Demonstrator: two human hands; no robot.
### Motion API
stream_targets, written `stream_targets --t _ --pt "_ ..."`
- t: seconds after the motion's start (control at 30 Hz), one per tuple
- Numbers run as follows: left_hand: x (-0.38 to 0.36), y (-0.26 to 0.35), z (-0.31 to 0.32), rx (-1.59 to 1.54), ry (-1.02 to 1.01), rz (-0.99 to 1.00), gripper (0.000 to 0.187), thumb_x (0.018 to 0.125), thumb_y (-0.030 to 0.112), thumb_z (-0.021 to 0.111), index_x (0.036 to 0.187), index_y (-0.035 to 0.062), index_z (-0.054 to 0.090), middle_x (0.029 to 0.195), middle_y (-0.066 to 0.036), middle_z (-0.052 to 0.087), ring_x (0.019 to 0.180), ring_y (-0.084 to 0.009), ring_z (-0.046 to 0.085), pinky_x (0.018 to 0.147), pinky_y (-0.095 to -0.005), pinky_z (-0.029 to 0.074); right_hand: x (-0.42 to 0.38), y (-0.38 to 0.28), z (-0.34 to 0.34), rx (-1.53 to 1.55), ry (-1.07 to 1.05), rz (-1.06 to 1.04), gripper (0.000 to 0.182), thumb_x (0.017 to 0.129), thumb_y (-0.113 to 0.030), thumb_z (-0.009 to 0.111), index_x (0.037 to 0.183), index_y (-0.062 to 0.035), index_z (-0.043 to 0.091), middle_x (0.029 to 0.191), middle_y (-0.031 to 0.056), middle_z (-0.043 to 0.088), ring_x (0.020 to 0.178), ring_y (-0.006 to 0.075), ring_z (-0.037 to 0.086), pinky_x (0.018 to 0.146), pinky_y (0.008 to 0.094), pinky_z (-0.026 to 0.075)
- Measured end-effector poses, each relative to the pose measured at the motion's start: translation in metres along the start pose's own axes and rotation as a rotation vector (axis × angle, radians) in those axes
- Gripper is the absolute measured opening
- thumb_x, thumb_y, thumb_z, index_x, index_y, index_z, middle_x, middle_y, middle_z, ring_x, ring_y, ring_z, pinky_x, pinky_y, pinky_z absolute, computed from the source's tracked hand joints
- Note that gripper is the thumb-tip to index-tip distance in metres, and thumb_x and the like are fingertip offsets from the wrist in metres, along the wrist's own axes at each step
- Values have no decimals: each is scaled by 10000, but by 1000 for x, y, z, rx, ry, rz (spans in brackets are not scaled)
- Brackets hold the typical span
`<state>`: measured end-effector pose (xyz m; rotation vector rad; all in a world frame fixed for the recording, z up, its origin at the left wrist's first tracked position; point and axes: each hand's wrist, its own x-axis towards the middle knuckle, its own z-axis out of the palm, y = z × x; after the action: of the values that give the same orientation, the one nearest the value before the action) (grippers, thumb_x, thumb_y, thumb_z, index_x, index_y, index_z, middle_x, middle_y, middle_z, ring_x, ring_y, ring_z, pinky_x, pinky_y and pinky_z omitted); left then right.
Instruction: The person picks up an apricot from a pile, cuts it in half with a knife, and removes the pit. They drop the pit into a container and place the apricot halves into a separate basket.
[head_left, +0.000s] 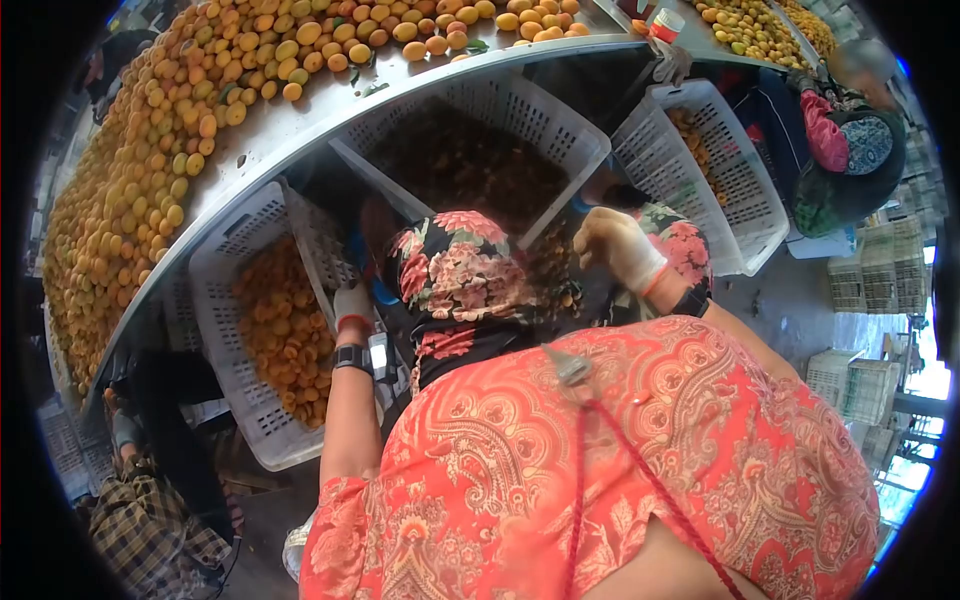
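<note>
My left hand (352, 304), in a pale glove with an orange cuff, is closed at the near right rim of a white slotted crate (262, 440). That crate holds many halved orange apricots (283, 335). My right hand (618, 248), in a white glove, is raised with its fingers curled in; whatever they hold, if anything, is hidden. Below and left of it, small brown pieces (552, 285) lie in shadow. A floral cloth (462, 268) covers my knee between the hands.
Whole apricots (130, 215) cover much of the metal table (262, 138). Under it stands a wide crate (575, 150) of dark pieces. Another crate (738, 245) stands right, near a seated co-worker (860, 150). A co-worker's plaid sleeve (150, 520) shows lower left; stacked crates (880, 268) stand far right.
</note>
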<state>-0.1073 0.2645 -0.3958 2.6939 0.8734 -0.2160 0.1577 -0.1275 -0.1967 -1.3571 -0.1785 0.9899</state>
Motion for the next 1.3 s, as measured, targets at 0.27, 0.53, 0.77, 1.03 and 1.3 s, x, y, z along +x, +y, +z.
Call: stream_targets --t 0.27,0.53,0.77,1.03,1.3 --pt "-3 28 -30 -452 -61 -369 392 960 320 527 1152 8 664 1119 -297 642 1074 -463 591 875 -483 487 0 3 -3 12 11 5 174 971 -188 511 926 -36 580 833 112 673 691 214 649 619 336 541" --pt "-11 18 -40 -512 -21 -74 346 932 133 495 1237 82 650 1193 -214 648 1030 -396 639 885 -436 516 1 2 -1 9 23 19 174 970 -198 514 934 -39 574 831 115 674 692 215 647 619 337 538" --pt "3 32 -23 -470 -43 -450 453 940 398 552 1118 5 691 1139 -286 649 1096 -439 599 866 -459 489 -4 -1 -1 -2 49 1 165 969 -190 522 941 -37 574 833 115 674 699 217 647 614 342 536" --pt "-4 7 -30 -81 -14 174 303 936 150 484 1144 32 668 1045 -236 690 983 -421 647 832 -413 510 0 3 -1 34 26 22 166 975 -196 528 950 -37 569 832 105 672 705 212 644 630 331 531" --pt "4 5 -8 -296 48 -63 332 904 174 549 1195 57 661 1047 -251 674 976 -434 636 836 -470 505 -2 1 -3 23 38 19 142 960 -166 524 934 -35 570 832 106 666 686 203 641 617 319 529"
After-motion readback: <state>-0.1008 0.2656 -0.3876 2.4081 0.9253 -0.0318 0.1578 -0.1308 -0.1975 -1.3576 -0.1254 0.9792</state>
